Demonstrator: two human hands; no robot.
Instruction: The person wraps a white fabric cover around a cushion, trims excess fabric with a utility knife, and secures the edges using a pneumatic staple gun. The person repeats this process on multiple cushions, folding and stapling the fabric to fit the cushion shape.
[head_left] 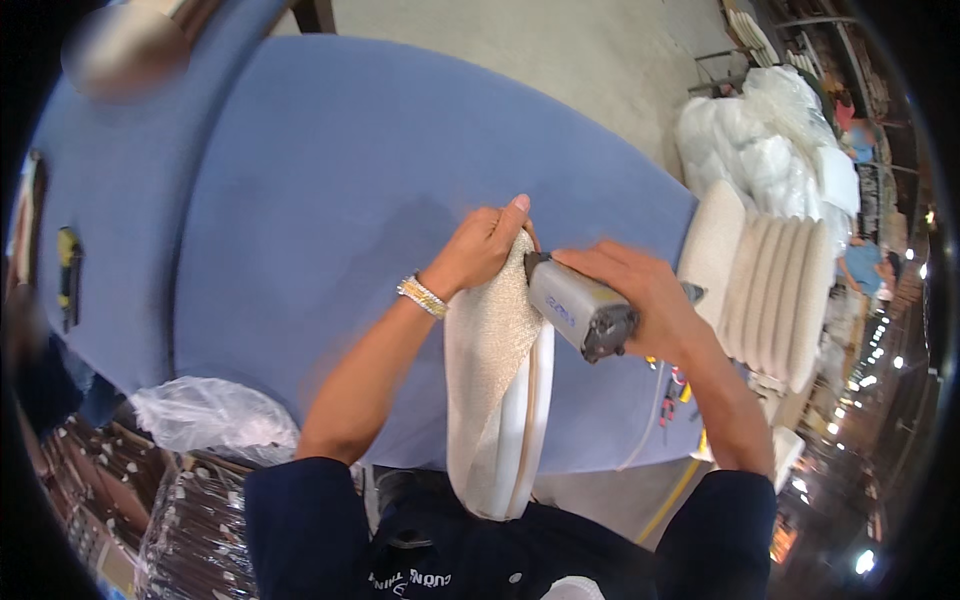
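A long padded panel (490, 330) with beige woven fabric stands on edge between the blue table and my body. Its white side with a brown strip shows where the fabric is folded back. My left hand (485, 245), a beaded bracelet at the wrist, is closed on the fabric at the far end, thumb on top. My right hand (640, 295) grips a grey staple gun (575, 305). The gun's nose touches, or nearly touches, the panel's far edge beside my left fingers; the exact contact is hidden.
Blue cloth covers the table (340, 170). At right stand several beige padded panels (770, 290) in a row, with white plastic-wrapped bundles (760, 150) behind. Tools (675, 395) and a thin hose lie right of my panel. A yellow-handled tool (68, 260) lies far left, clear plastic (215, 415) lower left.
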